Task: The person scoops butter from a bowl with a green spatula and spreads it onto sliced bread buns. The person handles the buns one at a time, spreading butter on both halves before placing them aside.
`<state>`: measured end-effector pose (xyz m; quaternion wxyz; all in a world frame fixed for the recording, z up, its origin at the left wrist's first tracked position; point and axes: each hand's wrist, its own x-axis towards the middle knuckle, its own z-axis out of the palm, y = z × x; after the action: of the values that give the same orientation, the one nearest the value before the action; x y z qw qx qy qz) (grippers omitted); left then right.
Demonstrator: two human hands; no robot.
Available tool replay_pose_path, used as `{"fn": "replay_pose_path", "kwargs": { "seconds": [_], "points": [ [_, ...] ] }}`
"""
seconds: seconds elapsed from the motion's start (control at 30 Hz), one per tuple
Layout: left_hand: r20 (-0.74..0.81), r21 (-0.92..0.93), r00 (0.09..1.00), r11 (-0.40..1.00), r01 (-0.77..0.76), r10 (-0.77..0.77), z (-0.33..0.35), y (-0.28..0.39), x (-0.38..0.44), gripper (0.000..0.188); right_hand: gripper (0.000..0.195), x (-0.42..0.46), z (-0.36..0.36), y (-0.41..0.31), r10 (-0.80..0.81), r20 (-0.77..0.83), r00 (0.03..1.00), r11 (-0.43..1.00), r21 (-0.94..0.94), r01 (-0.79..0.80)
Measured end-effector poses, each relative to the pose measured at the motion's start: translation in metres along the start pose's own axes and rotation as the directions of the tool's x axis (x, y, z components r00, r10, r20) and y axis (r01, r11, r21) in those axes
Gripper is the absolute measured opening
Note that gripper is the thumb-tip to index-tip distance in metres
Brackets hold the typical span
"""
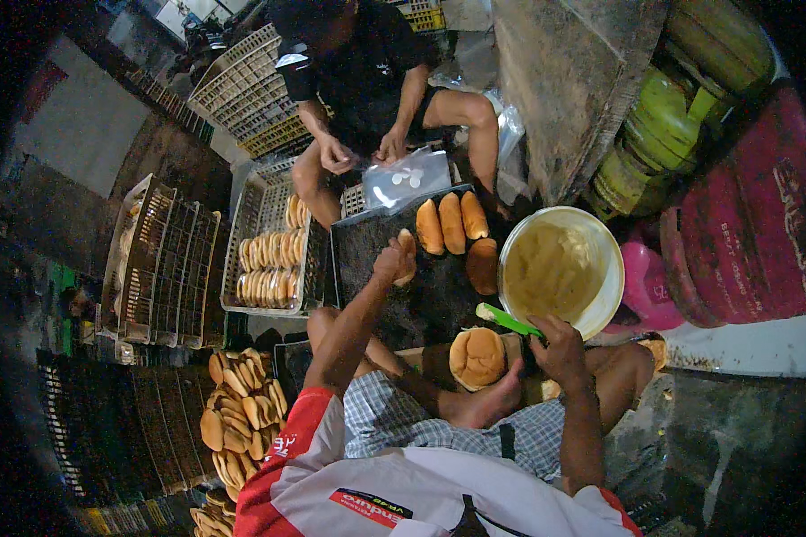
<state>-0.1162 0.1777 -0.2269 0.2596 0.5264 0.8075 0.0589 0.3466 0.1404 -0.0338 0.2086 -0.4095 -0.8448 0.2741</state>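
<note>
My left hand grips a bread bun above the dark tray. Several long browned buns lie side by side on the tray, and a darker one lies nearer to me. In my right hand is a green spatula or spreader with pale cream on its tip. It is beside a white tub of yellowish cream. A round bun sits between the tray and my crossed legs, below the spatula's tip.
Across the tray a person handles clear plastic bags. A crate of packed buns stands at the left, near more stacked crates. Loose buns are heaped at lower left. Green gas cylinders and a pink cylinder stand right.
</note>
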Motion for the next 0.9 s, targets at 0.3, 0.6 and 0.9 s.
{"fn": "replay_pose_path", "kwargs": {
  "seconds": [0.3, 0.6, 0.9],
  "points": [
    [0.1, 0.227, 0.84, 0.81, -0.541, 0.533, 0.07, 0.143, -0.168, 0.1, 0.03, 0.0, -0.047, 0.005, 0.304, 0.071, 0.95, 0.953, -0.041, -0.302],
    [0.066, 0.354, 0.773, 0.71, -0.609, 0.631, 0.165, 0.175, -0.199, 0.081, 0.022, 0.108, -0.028, 0.155, 0.275, 0.246, 0.929, 0.941, -0.268, -0.208],
    [0.129, -0.674, 0.976, 0.737, -0.046, 0.178, 0.046, 0.15, -0.244, 0.088, 0.022, 0.133, 0.125, 0.276, 0.446, 0.497, 0.744, 0.828, -0.545, -0.132]
  ]
}}
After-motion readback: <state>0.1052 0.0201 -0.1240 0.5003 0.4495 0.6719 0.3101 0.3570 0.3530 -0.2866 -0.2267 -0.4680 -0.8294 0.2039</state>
